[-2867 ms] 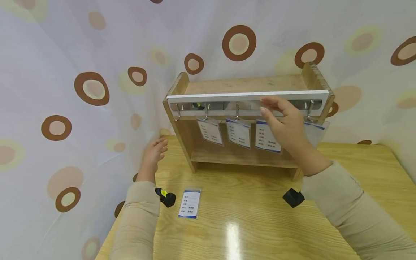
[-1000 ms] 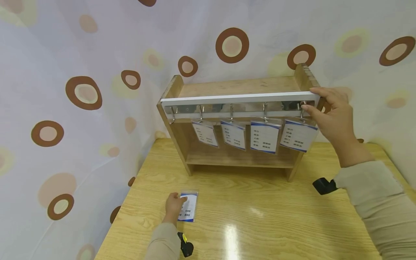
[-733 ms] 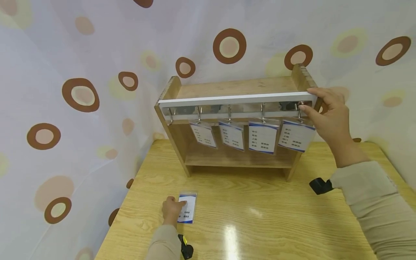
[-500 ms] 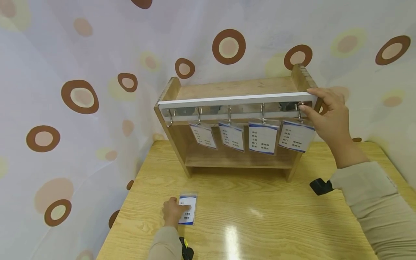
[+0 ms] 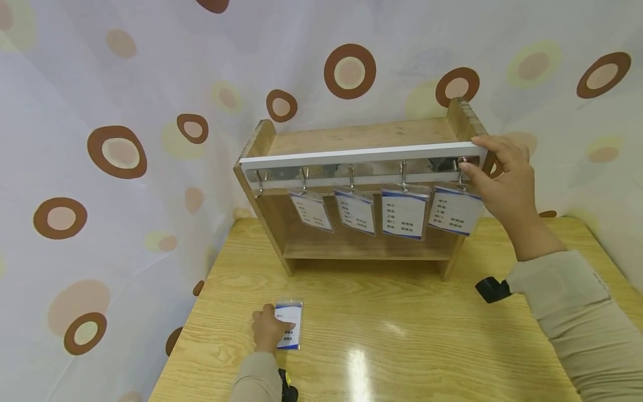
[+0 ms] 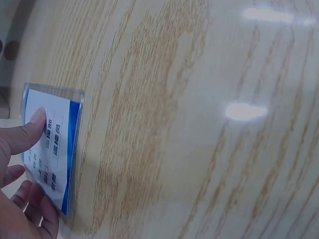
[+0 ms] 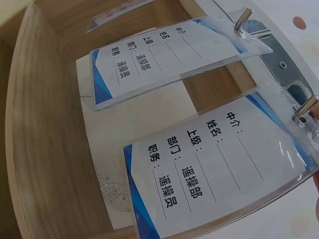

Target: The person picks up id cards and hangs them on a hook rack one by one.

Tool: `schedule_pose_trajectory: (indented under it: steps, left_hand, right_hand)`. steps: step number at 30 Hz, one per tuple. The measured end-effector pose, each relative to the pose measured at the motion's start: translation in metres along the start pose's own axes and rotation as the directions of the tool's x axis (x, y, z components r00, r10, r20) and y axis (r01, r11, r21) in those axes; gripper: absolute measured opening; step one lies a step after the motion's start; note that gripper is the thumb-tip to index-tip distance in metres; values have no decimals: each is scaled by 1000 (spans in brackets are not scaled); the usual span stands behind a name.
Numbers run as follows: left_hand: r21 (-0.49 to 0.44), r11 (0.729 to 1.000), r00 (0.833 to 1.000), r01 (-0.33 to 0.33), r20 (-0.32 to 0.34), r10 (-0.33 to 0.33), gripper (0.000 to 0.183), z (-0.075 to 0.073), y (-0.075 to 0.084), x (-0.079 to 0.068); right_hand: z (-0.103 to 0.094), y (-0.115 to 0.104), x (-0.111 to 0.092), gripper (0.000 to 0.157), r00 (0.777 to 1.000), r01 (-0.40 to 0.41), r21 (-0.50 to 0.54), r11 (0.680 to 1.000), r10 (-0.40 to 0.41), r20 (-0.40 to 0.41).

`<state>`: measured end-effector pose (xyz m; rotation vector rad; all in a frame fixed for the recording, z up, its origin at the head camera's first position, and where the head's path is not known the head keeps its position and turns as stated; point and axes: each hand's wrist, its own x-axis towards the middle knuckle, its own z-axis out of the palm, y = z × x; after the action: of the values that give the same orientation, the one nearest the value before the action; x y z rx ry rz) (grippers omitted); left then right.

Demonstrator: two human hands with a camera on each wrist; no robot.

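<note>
In the head view my left hand (image 5: 268, 328) is at a clear-sleeved name badge (image 5: 290, 329) on the table. The left wrist view shows the thumb (image 6: 36, 124) over the badge's face (image 6: 59, 132) and the other fingers curled at its edge, pinching it. My right hand (image 5: 507, 176) grips the right end of the white hook rail (image 5: 372, 152), thumb in front and fingers over the top. Several like badges hang from the rail's hooks; the rightmost hanging badge (image 5: 455, 210) is just below my right thumb. The leftmost hook (image 5: 259, 185) bears no badge.
The rail runs along the front of a small wooden shelf (image 5: 361, 250), which stands on a wood-grain table (image 5: 412, 335). Close behind and to the left are pale curtains (image 5: 150, 223) with brown rings. Black wrist mounts (image 5: 492, 289) stick out from the sleeves.
My left hand has come down from beside the shelf to the table badge, and its thumb has shifted over it. My right hand went from mid-rail to its right end and stays there.
</note>
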<state>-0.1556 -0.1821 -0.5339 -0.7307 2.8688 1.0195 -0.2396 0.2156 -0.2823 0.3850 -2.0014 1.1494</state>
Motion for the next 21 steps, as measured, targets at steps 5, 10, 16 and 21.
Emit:
schedule_pose_trajectory:
  steps: [5,10,16,21]
  left_hand:
    - [20,1000,1000,-21,19,21,72,-3,-1,-2]
    - [6,998,997,-56,54,55,69,-6,-1,-2]
    - [-32,997,993,-65,92,68,50,-8,-4,-2]
    - [-163,985,993,-55,91,70,38,-8,-10,-2]
  right_hand:
    - [1,0,0,39,1000,23,6,1000,-23,0]
    - [2,1,1,39,999,37,42,998,-37,-1]
    - [1,2,1,39,999,44,46,998,-43,-7]
    - [1,1,0,40,1000,25,27,999,-25,1]
